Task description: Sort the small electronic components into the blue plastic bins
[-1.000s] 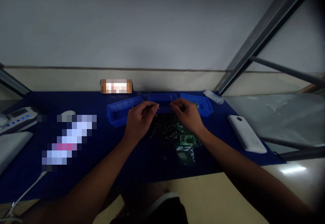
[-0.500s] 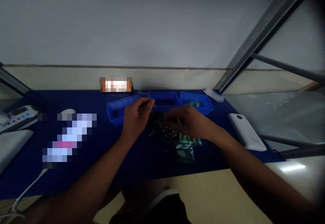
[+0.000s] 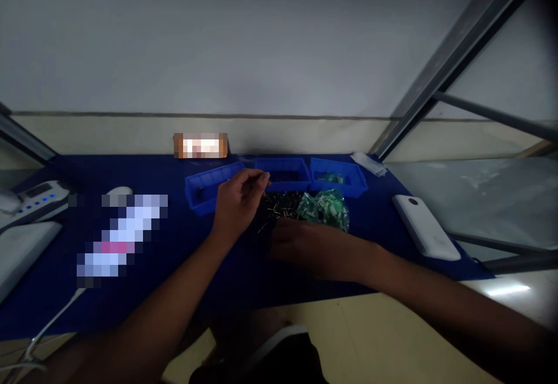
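My left hand [image 3: 241, 201] is raised by the left blue bin [image 3: 203, 189], its thumb and fingers pinched together; whatever lies between them is too small to name. My right hand [image 3: 309, 247] is low over the near side of a pile of small dark and metallic pin-like pieces [image 3: 281, 205], its fingers smeared by motion and partly hidden. Clear plastic bags with green and white pieces [image 3: 329, 207] lie just beyond that hand. Behind the pile stand a middle blue bin [image 3: 285, 178] with dark contents and a right blue bin [image 3: 355, 183] holding a bag of greenish pieces.
A white power bank-like block [image 3: 425, 227] lies at the right of the blue tabletop [image 3: 209, 279]. On the left are a blurred-out glowing device on a white cable [image 3: 72, 300], a white mouse-like object [image 3: 119, 193] and a device with blue lights [image 3: 37, 201]. Metal frame bars [image 3: 436, 90] rise at right.
My right hand has come down from near the middle bin, across the pile, toward the near table edge. My left hand has moved slightly and stays pinched.
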Demonstrator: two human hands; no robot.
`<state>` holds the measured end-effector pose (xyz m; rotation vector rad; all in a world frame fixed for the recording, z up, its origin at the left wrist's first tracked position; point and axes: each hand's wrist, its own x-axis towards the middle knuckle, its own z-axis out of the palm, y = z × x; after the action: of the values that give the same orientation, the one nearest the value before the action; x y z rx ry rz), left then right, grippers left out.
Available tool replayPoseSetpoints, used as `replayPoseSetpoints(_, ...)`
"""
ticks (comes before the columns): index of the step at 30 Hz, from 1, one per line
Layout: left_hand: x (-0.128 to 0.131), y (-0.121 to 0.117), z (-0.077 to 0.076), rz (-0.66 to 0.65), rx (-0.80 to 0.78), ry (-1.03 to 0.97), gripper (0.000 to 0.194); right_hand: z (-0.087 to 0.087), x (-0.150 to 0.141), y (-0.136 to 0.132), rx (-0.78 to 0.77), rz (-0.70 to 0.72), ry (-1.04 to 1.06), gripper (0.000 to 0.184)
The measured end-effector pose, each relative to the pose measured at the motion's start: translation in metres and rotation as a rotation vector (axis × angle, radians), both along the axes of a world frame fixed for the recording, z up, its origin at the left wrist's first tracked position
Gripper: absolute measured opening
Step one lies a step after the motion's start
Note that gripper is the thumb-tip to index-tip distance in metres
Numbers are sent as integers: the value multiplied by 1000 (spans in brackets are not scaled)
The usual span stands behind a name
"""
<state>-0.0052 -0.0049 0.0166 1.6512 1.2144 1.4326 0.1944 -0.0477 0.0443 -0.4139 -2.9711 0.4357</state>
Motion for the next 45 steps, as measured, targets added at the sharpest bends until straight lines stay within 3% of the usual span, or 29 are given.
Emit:
replayPoseSetpoints(4, -2, 2, -1, 45, 16, 52, 24, 9, 0, 36, -7, -67, 198, 30)
replayPoseSetpoints(8, -3, 4, -3, 32, 17, 118, 22, 3, 7, 66, -5, -301, 505, 34)
replayPoseSetpoints(11, -1, 3, -5, -42, -3, 152, 24, -8, 11, 74, 12, -468, 652, 37)
replayPoseSetpoints(16, 3, 1, -12, -119, -21, 171, 29, -22, 11, 68, -1, -567, 737, 39)
replayPoseSetpoints(32, -1, 2, -13, -79, 39, 253, 23, -33, 4, 58, 77, -620, 769, 36)
replayPoseSetpoints(45, -2, 8, -14, -104, -92, 61, 22, -32, 4, 56, 44, -657, 749, 18)
